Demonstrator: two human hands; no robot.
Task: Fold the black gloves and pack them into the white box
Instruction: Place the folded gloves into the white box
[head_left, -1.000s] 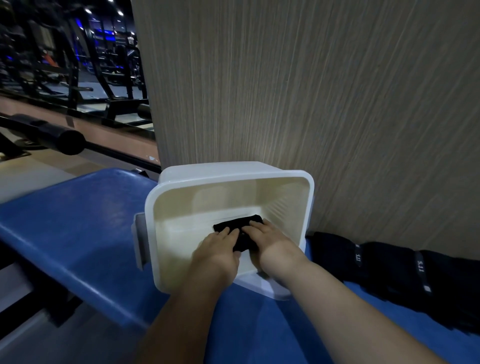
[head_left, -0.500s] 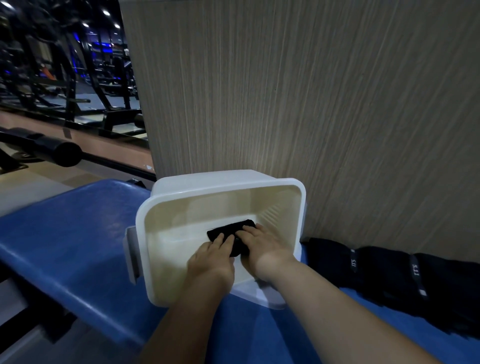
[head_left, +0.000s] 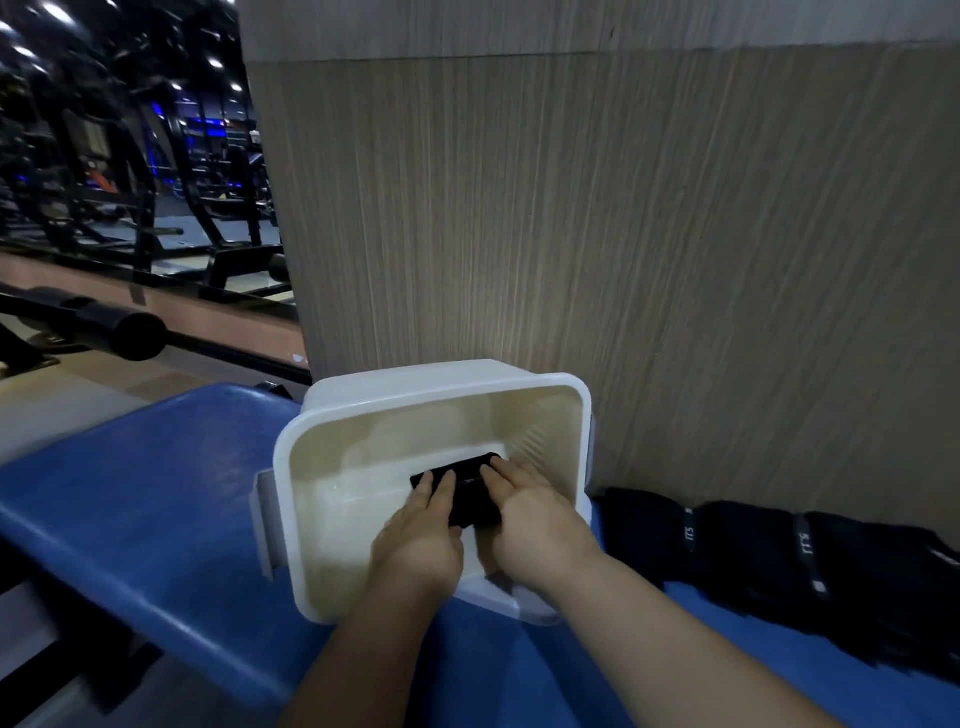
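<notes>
Little has changed — the folded black glove (head_left: 467, 501) is still pressed to the floor of the white box (head_left: 284, 467) under flat fingers of the left hand (head_left: 421, 538) and right hand (head_left: 537, 519); unpacked gloves (head_left: 753, 551) wait just right of the right hand.

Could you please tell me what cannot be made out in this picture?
Head view:
- Folded glove in the white box: near part hidden under left hand and right hand; one or two, unclear.
- Black gloves on the blue bench: dark, number unclear, cut off by the right edge.
</notes>
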